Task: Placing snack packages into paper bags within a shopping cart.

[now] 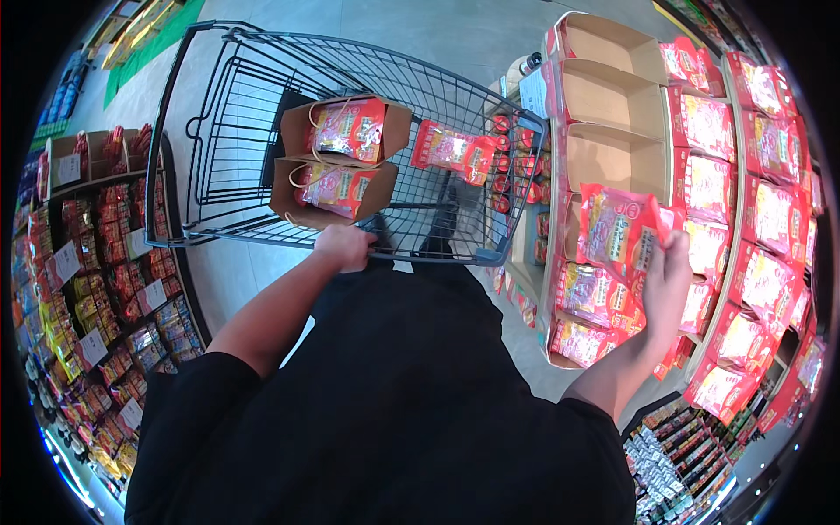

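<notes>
My left hand [344,248] is closed around the near side rail of a dark wire shopping cart [453,82]. In my right hand [666,266] is a red and pink plastic snack package [615,226], gripped by its right end above a cardboard display shelf [613,154]. Two brown paper bags, one farther off [397,125] and one nearer [377,200], stand side by side in the cart. Each has twisted handles and a similar red package inside. Another red package [453,151] lies loose in the cart, to the right of the bags.
On the right, more red packages [705,121] fill stepped display rows. Cans with red tops [502,164] show through the cart's right end. Racks of small snack packets [115,230] with price cards line the left. Grey floor tiles [407,20] run beyond the cart.
</notes>
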A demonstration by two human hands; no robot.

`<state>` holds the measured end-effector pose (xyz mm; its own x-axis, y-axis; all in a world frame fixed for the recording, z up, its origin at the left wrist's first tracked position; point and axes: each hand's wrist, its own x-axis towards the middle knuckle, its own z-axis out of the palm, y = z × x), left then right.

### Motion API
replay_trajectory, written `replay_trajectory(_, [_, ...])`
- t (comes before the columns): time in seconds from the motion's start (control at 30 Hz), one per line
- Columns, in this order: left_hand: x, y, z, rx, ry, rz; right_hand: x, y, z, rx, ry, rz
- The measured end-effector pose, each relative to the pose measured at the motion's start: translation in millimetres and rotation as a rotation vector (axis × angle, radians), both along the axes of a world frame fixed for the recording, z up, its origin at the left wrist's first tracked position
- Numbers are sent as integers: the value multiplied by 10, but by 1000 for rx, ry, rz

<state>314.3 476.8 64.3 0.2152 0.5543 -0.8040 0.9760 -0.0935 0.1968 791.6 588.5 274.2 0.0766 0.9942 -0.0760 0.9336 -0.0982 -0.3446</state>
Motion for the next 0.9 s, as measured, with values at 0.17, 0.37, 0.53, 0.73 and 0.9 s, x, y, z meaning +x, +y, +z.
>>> replay_trajectory(0.17, [-43,-22,-147,-1,-8,-7,-893,37,112,421,572,-10])
replay_trajectory(0.37, [-53,-50,-117,41,-10,19,-1457,315,-1417,-315,921,44])
replay_trajectory(0.53, [-40,-1,-134,-13,-1,-10,-2170,255,-3328,-481,911,-79])
replay_trajectory(0.73, [-32,38,-127,-10,-28,47,-2502,67,-4400,-666,988,-355])
replay_trajectory(0.9, [-62,31,-103,-54,-13,75,-2116,96,-4806,-613,877,-376])
